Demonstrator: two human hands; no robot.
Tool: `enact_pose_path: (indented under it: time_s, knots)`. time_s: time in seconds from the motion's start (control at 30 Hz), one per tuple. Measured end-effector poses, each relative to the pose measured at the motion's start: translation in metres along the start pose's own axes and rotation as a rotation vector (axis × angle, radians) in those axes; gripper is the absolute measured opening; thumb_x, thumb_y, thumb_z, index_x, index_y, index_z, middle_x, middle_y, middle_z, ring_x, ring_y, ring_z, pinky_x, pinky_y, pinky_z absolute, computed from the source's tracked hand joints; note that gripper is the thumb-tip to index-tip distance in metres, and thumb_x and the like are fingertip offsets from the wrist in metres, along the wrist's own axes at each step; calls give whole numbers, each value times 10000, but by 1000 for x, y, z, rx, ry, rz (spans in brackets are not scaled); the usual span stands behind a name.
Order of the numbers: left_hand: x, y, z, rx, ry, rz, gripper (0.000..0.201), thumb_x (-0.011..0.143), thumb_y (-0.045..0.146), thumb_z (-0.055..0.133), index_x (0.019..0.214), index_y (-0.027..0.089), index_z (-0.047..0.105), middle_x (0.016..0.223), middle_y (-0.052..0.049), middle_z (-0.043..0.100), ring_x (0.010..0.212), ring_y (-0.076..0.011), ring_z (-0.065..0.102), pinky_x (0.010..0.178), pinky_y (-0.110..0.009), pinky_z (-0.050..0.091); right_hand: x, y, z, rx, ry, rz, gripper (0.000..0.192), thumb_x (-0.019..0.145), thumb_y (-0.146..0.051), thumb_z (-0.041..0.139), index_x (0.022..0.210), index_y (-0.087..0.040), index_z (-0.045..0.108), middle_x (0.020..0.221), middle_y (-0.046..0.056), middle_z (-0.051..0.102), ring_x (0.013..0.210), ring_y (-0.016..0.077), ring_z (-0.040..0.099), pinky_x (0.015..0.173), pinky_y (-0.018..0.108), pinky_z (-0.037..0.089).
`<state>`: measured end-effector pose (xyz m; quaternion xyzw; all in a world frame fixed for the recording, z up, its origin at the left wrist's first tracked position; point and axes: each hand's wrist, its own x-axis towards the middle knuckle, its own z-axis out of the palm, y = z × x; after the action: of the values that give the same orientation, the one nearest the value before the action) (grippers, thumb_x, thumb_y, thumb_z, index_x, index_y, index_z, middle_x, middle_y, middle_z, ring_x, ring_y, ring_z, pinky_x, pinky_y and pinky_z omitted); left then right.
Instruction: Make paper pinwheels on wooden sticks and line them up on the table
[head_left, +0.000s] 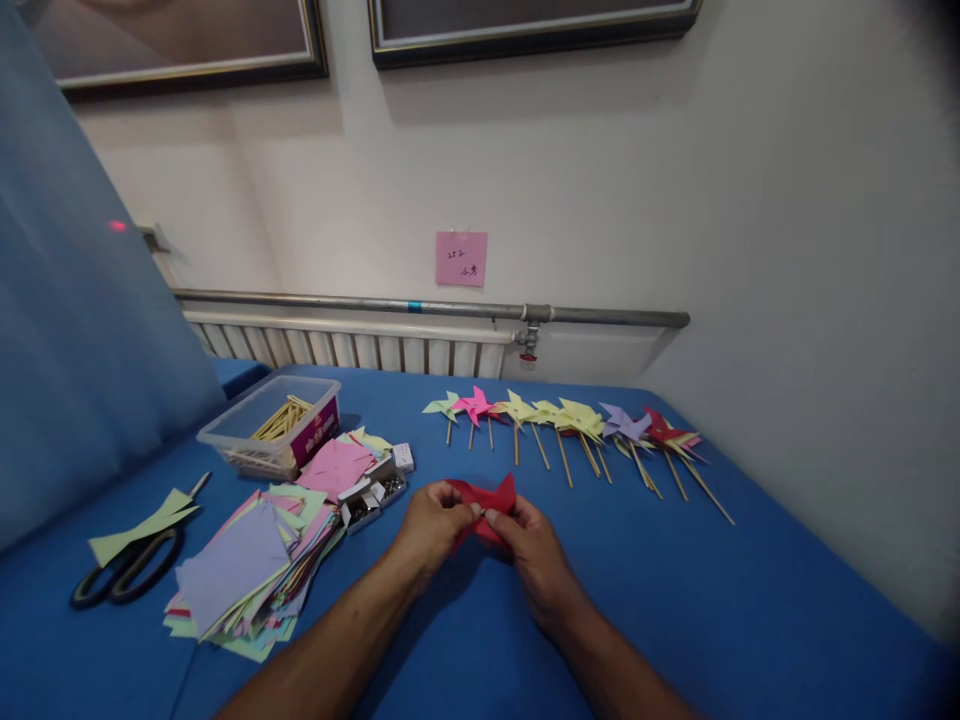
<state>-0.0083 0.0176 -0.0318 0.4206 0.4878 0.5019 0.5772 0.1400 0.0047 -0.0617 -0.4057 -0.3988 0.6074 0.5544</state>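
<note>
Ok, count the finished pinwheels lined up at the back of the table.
About 9, though overlaps may hide some. The finished pinwheels lie in one row on the blue table near the wall: green, pink, several yellow, purple, then red at the right end. Both hands hold a separate red paper piece.

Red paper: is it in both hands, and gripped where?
Yes. Left hand and right hand pinch the folded red paper at its middle.

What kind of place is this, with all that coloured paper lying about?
Probably a craft worktable in a plain room. A row of finished paper pinwheels, a stack of coloured paper squares and scissors lie on the blue table, while both hands fold a red paper piece.
</note>
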Motion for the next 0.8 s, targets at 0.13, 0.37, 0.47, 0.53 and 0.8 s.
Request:
enact_pose_path:
  time_s: [0.13,0.37,0.47,0.53,0.8]
  knots:
    - [0,1,0,3,-11,-14,339,552,311,919,637,176,620,545,32,602,489,-88,469,513,-225,339,2,1,0,-1,30,-4,374,657,-410,967,934,-200,829,917,58,835,783,228,719,732,324,551]
    - [-2,1,2,26,-9,-21,331,528,324,890,620,185,604,540,35,579,501,-90,444,521,-234,327,0,-1,2,5,12,-19,357,662,-401,965,932,-206,838,1004,78,850,868,265,750,738,334,569]
    - [-2,7,-3,36,-68,1,334,563,386,882,658,177,640,583,14,612,536,-107,478,558,-244,351,0,-2,1,23,38,7,372,644,-384,976,932,-196,834,930,56,840,807,230,728,744,323,556]
    - [1,14,-13,65,-115,30,336,636,457,840,708,168,684,639,-15,655,574,-129,519,604,-261,389,1,-5,0,49,76,17,375,633,-378,983,921,-195,825,868,33,820,759,206,704,731,314,547]
    - [14,23,-51,1090,17,251,114,830,227,670,753,208,751,790,-65,746,793,-230,654,709,-303,360,5,-12,-3,127,170,2,357,588,-347,1000,798,-188,759,724,-6,731,630,152,612,657,296,513]
